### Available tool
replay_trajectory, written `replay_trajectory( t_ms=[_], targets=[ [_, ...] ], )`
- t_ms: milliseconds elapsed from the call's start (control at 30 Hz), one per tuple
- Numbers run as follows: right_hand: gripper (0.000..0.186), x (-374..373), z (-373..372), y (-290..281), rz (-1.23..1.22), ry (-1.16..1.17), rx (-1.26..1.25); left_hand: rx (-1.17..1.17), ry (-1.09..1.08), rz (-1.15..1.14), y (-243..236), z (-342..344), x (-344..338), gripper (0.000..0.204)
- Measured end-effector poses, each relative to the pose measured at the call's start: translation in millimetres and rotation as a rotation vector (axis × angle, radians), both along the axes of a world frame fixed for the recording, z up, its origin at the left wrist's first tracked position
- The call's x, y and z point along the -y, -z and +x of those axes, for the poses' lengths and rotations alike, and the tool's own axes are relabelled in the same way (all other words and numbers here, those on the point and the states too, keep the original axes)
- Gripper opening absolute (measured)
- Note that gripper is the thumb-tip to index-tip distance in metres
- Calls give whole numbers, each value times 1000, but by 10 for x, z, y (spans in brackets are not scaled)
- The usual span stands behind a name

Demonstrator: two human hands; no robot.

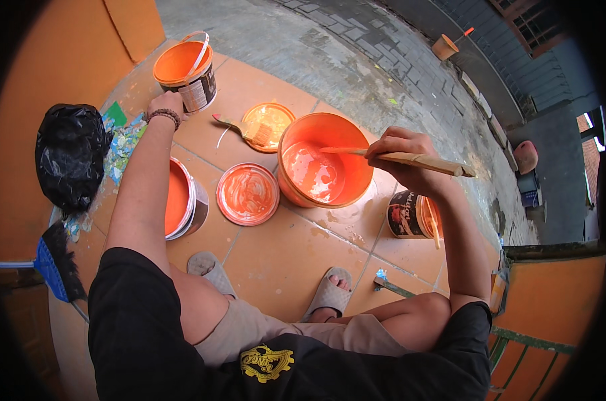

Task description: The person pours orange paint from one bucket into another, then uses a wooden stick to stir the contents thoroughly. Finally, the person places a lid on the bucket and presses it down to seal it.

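My right hand [410, 157] is closed around a wooden stick [427, 162]. The stick's paint-coated end reaches into an orange bucket [360, 167] holding orange paint [313, 170]. My left hand [166, 103], with a bracelet at the wrist, is at the lower side of a paint tub [199, 92] with a raised handle. Its fingers look curled, but what they grip is hidden. A second tub [177, 200] of orange paint stands partly behind my left forearm. Between the tubs and the bucket lie a smeared round lid [248, 194] and another lid [271, 113] with a paintbrush [255, 132] across it.
A small dark tub [408, 215] with a stick in it lies under my right forearm. On the left are a black plastic bag [72, 157], paint-spotted scraps [124, 148] and a blue broom [57, 264]. My sandaled feet rest on the tiles [269, 260]. An orange wall [62, 60] borders the left.
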State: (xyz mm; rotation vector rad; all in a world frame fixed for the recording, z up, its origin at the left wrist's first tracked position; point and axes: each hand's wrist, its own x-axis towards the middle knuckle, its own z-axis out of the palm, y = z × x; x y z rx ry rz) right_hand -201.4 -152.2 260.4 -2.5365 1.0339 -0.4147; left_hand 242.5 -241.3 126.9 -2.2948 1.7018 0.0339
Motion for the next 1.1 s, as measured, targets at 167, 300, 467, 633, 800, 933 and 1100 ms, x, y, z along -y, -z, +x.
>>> replay_trajectory(
  t_ms=[167,300,467,633,800,933,1100],
  targets=[
    [11,29,-90,44,63,129,-55,-22,-3,-4,-13,-29,7,43],
    [10,32,-120,23,41,91,10,-9,0,5,-33,-27,-4,43],
    [9,15,-98,67,12,197,45,-34,-17,10,-69,-23,-43,43],
    [10,17,-126,50,-54,244,39,-61,-37,13,-81,-47,-35,40],
    [11,11,-173,76,153,337,246,-35,-31,0,-5,27,-7,49],
    [17,66,-244,135,17,397,156,-44,-28,-5,28,46,12,48],
    [27,150,-293,-18,240,571,640,-43,-29,32,-60,70,-56,42]
  ],
)
